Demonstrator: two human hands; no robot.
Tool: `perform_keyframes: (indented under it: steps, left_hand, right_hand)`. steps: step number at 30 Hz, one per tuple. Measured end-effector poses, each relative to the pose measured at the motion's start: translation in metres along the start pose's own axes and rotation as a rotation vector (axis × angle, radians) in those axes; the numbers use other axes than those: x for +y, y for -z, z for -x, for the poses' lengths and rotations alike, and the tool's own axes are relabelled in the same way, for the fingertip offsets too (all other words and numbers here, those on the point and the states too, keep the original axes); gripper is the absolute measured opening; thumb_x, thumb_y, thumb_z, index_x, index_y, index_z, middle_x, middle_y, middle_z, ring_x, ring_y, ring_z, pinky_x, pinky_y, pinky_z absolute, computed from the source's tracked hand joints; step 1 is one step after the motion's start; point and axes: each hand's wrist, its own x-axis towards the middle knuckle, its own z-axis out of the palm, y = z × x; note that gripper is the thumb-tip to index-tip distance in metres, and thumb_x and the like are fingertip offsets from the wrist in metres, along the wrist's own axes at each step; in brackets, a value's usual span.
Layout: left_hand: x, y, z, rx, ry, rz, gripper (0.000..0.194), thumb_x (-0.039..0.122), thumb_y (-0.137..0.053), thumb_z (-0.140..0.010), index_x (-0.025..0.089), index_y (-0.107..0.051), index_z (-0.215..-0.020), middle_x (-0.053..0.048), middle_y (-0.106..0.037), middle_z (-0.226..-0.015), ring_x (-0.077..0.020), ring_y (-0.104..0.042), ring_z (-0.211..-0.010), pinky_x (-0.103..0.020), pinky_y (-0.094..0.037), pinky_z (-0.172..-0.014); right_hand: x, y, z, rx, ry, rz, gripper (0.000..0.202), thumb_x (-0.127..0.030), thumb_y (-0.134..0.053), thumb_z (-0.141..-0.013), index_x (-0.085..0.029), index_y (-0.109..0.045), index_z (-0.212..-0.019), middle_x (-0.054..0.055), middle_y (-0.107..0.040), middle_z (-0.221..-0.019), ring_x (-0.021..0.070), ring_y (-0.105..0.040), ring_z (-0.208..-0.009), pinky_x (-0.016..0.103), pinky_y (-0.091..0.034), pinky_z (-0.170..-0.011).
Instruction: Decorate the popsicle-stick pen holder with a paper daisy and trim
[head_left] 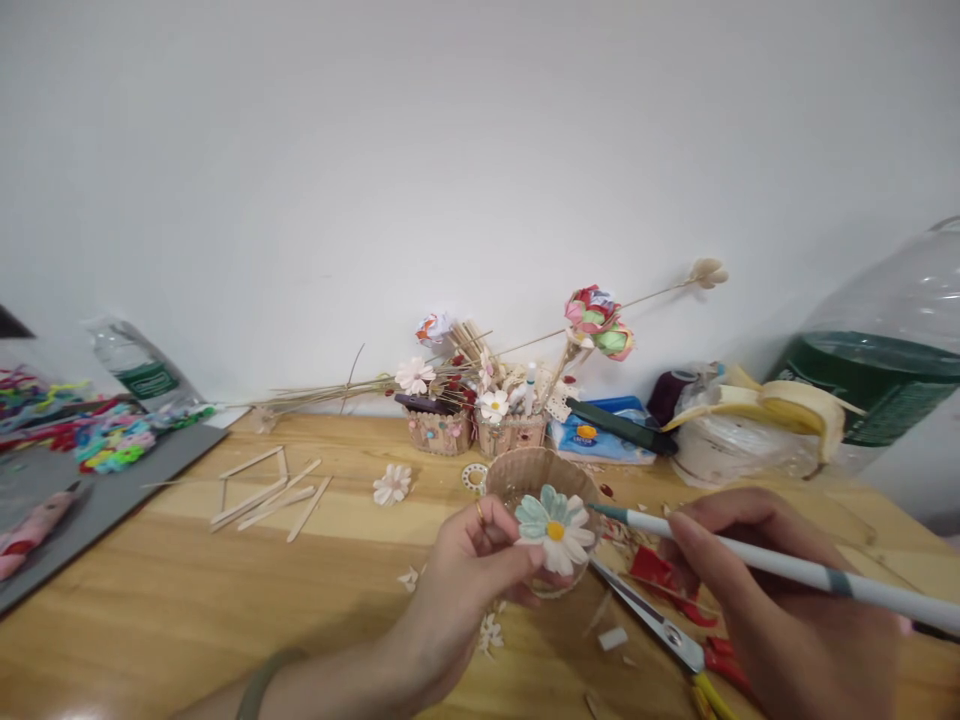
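My left hand (465,565) pinches a small white flower (555,528) with a yellow centre; its upper left petals are pale teal. My right hand (780,600) grips a white-handled paintbrush (757,560), whose tip meets the flower's right side. Just behind the flower stands a small woven cup (525,472) on the wooden table (225,600).
Scissors (660,630) with red and yellow handles lie below my right hand. Wooden sticks (270,495), a loose flower (392,484), small decorated baskets (472,430), paper flowers on stems (600,325), a large water bottle (885,370) and colourful pipe cleaners (97,435) are around.
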Motion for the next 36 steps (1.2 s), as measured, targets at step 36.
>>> perform_keyframes:
  steps: [36]
  left_hand:
    - [-0.002,0.001,0.0,0.004,0.007,0.025,0.029,0.019,-0.074,-0.063,0.016,-0.045,-0.066,0.0,-0.069,-0.063,-0.0122,-0.068,-0.06,-0.015,-0.037,-0.047]
  right_hand:
    - [0.007,0.001,0.004,-0.036,0.186,-0.061,0.013,-0.03,-0.063,-0.078,-0.024,-0.055,-0.069,-0.006,-0.059,-0.054,0.0091,-0.052,-0.04,0.015,-0.04,-0.033]
